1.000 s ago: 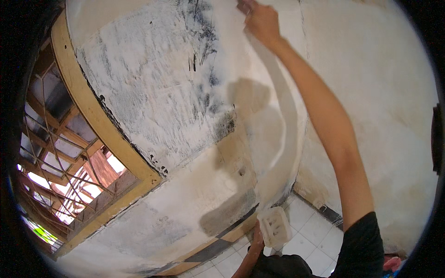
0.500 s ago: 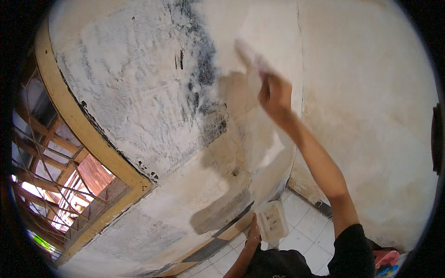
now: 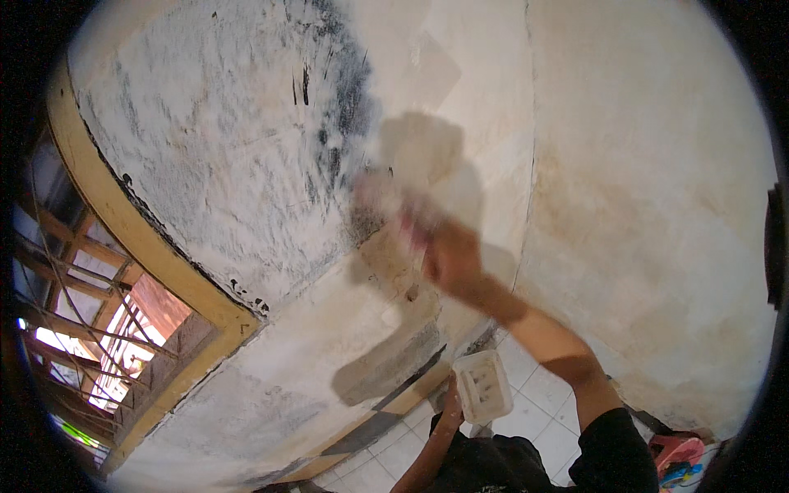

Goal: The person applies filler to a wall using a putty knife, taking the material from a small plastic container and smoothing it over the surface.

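My right hand (image 3: 454, 256) is closed around a flat hand tool (image 3: 417, 218) with a reddish part near the grip. Motion smears its pale front end, so I cannot tell whether it is a brush or a scraper. That end is at the edge of the dark, streaky patch on the whitish wall (image 3: 222, 148); whether it touches is unclear. Low down, my left hand (image 3: 451, 403) grips the left side of a pale rectangular plastic tub (image 3: 504, 403), tilted so its inside shows grey smears.
A yellowish window frame (image 3: 156, 238) with thin bars stands at the left. A second wall (image 3: 633, 205) meets this one at a cracked corner. White floor tiles (image 3: 526, 427) lie below. Red and blue items (image 3: 678, 460) sit at the lower right.
My right hand and its tool have come down and to the left, from the pale upper wall to the dark patch. The tub stays in my left hand, slightly more upright. The view has shifted slightly.
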Available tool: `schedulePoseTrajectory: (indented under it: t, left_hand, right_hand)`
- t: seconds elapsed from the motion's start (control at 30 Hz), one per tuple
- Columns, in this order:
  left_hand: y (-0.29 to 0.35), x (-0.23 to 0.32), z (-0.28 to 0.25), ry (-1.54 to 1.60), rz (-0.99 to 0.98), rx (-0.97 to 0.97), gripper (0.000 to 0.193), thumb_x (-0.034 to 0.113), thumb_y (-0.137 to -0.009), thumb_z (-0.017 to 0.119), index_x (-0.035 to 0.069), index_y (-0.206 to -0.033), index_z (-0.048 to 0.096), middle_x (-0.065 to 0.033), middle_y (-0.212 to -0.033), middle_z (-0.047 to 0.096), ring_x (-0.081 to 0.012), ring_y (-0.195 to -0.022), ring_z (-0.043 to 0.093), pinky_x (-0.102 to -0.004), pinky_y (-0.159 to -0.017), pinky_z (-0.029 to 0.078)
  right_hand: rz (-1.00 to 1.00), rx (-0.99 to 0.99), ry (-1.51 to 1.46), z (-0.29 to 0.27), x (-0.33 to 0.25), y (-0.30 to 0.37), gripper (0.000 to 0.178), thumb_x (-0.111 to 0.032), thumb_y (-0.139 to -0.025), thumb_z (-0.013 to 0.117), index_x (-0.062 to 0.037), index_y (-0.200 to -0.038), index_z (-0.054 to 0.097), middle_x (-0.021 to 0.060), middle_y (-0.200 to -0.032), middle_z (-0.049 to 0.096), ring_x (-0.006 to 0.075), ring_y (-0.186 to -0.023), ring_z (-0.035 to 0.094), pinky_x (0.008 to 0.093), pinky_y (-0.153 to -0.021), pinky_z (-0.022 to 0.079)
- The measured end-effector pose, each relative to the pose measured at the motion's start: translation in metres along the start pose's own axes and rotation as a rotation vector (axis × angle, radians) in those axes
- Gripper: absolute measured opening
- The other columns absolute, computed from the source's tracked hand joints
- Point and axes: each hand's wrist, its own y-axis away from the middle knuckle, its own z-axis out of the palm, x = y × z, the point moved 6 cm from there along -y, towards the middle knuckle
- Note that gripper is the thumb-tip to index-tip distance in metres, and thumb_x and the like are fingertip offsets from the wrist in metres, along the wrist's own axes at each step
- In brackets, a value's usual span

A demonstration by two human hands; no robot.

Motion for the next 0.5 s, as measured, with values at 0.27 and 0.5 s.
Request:
schedulePoseTrajectory:
  t: [0.27, 0.5]
  left_hand:
    - [-0.008, -0.011, 0.017, -0.003, 0.001, -0.054, 0.075, 0.064, -0.089, 0.035, 0.006, -0.137, 0.034, -0.0141, -0.127, 0.049, -0.0295, -0.112, 0.053, -0.044, -0.095, 0.044]
    - [0.006, -0.014, 0.024, 0.072, -0.018, -0.115, 0.076, 0.065, -0.088, 0.037, 0.006, -0.137, 0.034, -0.0145, -0.127, 0.049, -0.0301, -0.112, 0.052, -0.0444, -0.094, 0.044]
  right_hand:
    - [-0.155, 0.18, 0.048, 0.093, -0.037, 0.033, 0.039, -0.009, -0.079, 0.05, 0.0102, -0.112, 0.052, 0.0289, -0.108, 0.055, 0.0417, -0.1, 0.053, 0.0486, -0.087, 0.043]
    - [0.013, 0.308, -0.189, 0.005, -0.011, 0.026, 0.027, 0.002, -0.067, 0.056, 0.0034, -0.094, 0.057, 0.0205, -0.092, 0.057, 0.0357, -0.076, 0.056, 0.0473, -0.06, 0.045]
